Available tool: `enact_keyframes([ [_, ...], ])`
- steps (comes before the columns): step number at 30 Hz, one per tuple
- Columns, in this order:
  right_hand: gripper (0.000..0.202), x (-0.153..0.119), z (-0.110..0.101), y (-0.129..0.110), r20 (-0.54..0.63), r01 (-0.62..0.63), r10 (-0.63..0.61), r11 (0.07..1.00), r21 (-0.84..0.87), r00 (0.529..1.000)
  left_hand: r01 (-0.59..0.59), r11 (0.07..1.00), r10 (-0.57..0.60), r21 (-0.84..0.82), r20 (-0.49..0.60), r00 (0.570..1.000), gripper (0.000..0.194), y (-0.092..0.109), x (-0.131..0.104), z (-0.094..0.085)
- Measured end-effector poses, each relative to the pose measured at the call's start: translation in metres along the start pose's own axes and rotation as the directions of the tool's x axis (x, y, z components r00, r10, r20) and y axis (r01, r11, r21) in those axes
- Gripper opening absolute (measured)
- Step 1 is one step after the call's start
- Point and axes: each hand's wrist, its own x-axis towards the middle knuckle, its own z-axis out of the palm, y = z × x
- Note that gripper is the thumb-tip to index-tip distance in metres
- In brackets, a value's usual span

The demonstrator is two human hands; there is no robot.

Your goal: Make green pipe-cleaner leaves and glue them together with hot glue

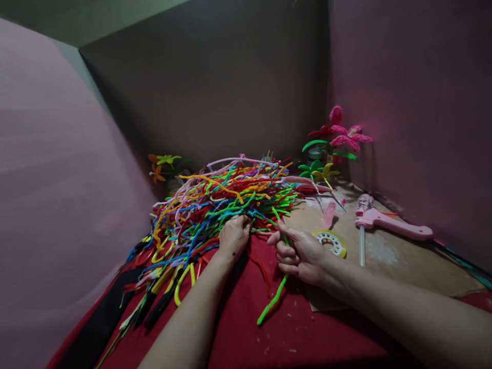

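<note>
A bright green pipe cleaner point(273, 305) runs through my right hand point(302, 254), whose fingers are curled round it. Its lower end slants down over the red cloth, and the upper end pokes out above the thumb. At the front edge of a big heap of multicoloured pipe cleaners point(226, 189), my left hand point(235, 237) is closed with its fingertips among the stems. What those fingertips grip is hidden from me. A loose red pipe cleaner point(263, 269) lies on the cloth between the hands.
Right of my right hand, a cardboard sheet point(380, 256) carries a tape roll point(340, 246) and a pink glue gun point(395, 224). Pipe-cleaner flowers point(349, 137) stand at the back right. Yellow-handled scissors point(179, 287) and other tools lie left on the red cloth point(246, 333). Walls enclose the table.
</note>
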Motion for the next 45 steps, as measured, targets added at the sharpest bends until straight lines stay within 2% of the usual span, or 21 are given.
enact_keyframes([
  [11,0.039,0.002,-0.003,0.001,-0.009,0.021,-0.021,0.999,0.032,1.0,-0.069,0.996,0.07,0.054,-0.014,0.997,0.024,0.009,-0.007,0.0],
  [19,0.037,0.004,-0.006,0.001,0.001,0.028,-0.028,0.997,0.076,1.0,-0.004,0.999,0.006,0.033,-0.053,0.999,0.027,-0.012,-0.006,-0.008],
  [25,0.037,0.003,-0.006,0.002,0.006,0.044,-0.045,0.994,0.1,0.999,-0.03,0.999,0.031,0.041,-0.018,0.999,0.03,-0.015,-0.009,-0.011],
  [32,0.039,0.002,-0.004,0.001,-0.009,0.05,-0.049,0.993,0.108,0.999,-0.046,0.992,0.039,0.119,0.059,0.998,0.018,-0.015,-0.009,-0.011],
  [38,0.04,0.002,-0.003,0.002,-0.008,0.052,-0.052,0.991,0.121,0.999,-0.076,0.993,0.066,0.092,0.108,0.992,0.023,-0.017,-0.008,-0.011],
  [45,0.035,0.003,-0.003,0.001,-0.024,0.049,-0.046,0.991,0.126,0.999,-0.095,0.993,0.089,0.066,0.091,0.992,0.022,-0.018,-0.007,-0.011],
])
